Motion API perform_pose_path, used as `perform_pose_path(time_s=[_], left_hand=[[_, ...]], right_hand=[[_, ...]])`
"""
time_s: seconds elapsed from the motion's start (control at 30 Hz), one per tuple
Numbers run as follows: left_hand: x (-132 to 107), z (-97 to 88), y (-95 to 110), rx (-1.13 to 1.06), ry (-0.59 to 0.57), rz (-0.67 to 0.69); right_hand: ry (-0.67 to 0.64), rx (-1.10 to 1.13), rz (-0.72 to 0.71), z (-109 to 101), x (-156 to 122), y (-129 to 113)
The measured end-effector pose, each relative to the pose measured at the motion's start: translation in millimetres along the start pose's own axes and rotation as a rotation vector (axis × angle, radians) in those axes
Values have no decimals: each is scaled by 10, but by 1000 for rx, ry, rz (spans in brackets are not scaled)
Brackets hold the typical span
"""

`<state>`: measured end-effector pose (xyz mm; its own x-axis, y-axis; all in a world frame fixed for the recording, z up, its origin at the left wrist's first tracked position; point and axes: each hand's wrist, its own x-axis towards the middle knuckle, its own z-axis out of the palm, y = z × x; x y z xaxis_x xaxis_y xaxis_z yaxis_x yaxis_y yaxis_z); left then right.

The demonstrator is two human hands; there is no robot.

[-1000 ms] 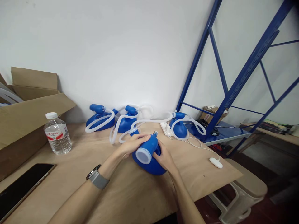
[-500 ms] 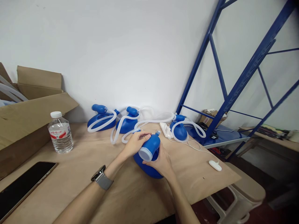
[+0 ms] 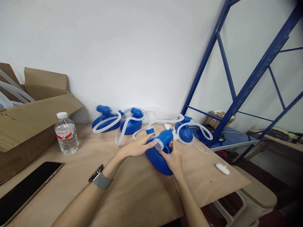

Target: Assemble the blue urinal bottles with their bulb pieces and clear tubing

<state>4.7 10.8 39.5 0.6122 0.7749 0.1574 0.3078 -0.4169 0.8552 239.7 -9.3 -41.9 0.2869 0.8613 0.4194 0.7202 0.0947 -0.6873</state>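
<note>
My hands hold a blue plastic vessel (image 3: 157, 161) on the wooden tabletop (image 3: 208, 186). Its wide rounded body rests on the table, and a narrow blue neck (image 3: 166, 138) with a translucent end cap (image 3: 159, 144) rises from it. My left hand (image 3: 138, 146) reaches across with its fingertips on the neck near the cap. My right hand (image 3: 173, 158) wraps the neck's underside, its fingers against the body. A clear tube (image 3: 142, 134) runs behind the vessel. A smartwatch (image 3: 99, 179) sits on my left wrist.
Several similar blue vessels with looped clear tubing (image 3: 107, 123) stand along the wall. A water bottle (image 3: 66, 134), an open cardboard box (image 3: 26, 123) and a dark tablet (image 3: 26, 186) lie left. A white power strip (image 3: 169, 126), a white device (image 3: 222, 169) and a blue metal rack (image 3: 239, 94) lie right.
The narrow neck has swung from pointing down toward me to lying nearly level, its cap now facing my left hand. My left fingers have slid toward the cap.
</note>
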Motion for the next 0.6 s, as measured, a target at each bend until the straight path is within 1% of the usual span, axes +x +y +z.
perform_pose_path(time_s=[0.1, 0.17, 0.23, 0.27, 0.3, 0.33, 0.4, 0.43, 0.53, 0.6], left_hand=[[84, 70, -253, 40, 3, 33], [125, 192, -484, 168, 10, -40], [136, 360, -724, 363, -20, -185], [133, 449, -834, 431, -45, -234], [126, 532, -930, 491, -51, -236], [117, 604, -1009, 555, -26, -220], [106, 703, -1112, 625, 20, -194], [105, 729, -1138, 648, 36, -181], [118, 745, -1153, 698, 57, -174], [133, 741, -1153, 728, 70, -177]], right_hand=[[41, -54, 40, 50, 277, 95], [79, -83, 16, 141, 490, 144], [118, -127, -39, 273, 698, 175], [132, -153, -61, 350, 798, 184], [143, -175, -73, 432, 897, 189], [151, -188, -70, 516, 998, 189], [153, -170, -26, 677, 1212, 176], [139, -134, 19, 745, 1327, 166], [11, 22, 173, 865, 1686, 148], [-94, 111, 199, 859, 1885, 180]])
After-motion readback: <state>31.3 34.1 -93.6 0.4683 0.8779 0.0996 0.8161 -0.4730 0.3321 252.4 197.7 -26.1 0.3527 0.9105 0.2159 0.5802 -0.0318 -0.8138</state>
